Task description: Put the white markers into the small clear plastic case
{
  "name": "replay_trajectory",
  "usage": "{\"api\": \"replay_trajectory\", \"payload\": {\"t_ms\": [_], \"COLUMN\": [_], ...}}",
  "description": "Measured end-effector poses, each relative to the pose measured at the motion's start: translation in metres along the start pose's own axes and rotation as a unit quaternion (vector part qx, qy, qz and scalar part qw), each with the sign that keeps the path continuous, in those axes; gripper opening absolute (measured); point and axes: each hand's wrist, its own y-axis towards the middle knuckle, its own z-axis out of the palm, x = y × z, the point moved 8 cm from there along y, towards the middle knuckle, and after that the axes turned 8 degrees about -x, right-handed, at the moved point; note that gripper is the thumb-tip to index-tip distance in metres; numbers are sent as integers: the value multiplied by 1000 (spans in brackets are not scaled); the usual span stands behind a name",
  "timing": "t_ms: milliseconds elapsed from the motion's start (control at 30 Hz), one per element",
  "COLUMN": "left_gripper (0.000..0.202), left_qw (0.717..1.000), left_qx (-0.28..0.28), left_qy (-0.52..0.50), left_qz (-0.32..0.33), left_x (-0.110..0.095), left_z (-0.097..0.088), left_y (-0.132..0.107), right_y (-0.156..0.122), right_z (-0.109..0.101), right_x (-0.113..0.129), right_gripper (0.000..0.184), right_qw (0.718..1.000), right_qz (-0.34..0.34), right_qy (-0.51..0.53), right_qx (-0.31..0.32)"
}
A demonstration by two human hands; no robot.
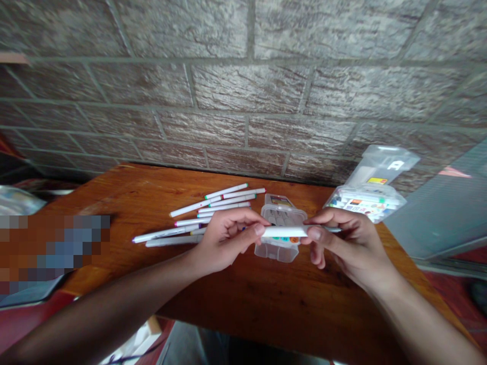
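A white marker [285, 231] lies level between my two hands, above the table. My left hand [232, 233] pinches its left end between thumb and fingers. At the other end, my right hand [342, 235] grips it with thumb and forefinger, and a grey tip sticks out past the fingers. Behind and below the marker is a small clear plastic case [279, 253] with its lid raised, partly hidden by the marker and fingers. Several white markers with coloured ends [228, 200] lie loosely to the left of the case, some covered by my left hand.
The wooden table [266, 304] stands against a stone-block wall [224, 126]. At its back right is a larger clear case [380, 187], lid up, with markers inside. A translucent panel [449, 218] rises at the right. Part of the left side is pixelated.
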Motion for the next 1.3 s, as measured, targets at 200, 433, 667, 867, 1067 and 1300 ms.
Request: {"api": "replay_trajectory", "payload": {"t_ms": [200, 433, 667, 867, 1067, 1300], "left_gripper": [14, 18, 16, 27, 32, 28], "left_qw": [999, 995, 998, 998, 998, 996], "left_qx": [-1, -20, 4, 16, 29, 41], "left_qy": [-6, 0, -57, -67, -56, -23], "left_qz": [32, 94, 2, -15, 10, 79], "left_x": [-2, -8, -2, 2, -1, -11], "left_z": [0, 1, 4, 3, 2, 5], "left_y": [0, 0, -1, -4, -6, -7], "right_y": [1, 5, 4, 8, 8, 8], "right_z": [-1, -3, -4, -7, -5, -5], "right_x": [0, -1, -1, -2, -1, 0], "right_gripper": [21, 19, 21, 19, 20, 19], "right_qw": [1000, 999, 999, 999, 999, 999], "right_qz": [13, 19, 20, 19, 20, 21], "right_qy": [14, 36, 37, 43, 45, 40], "right_qx": [-9, -5, -19, 4, 2, 1]}}
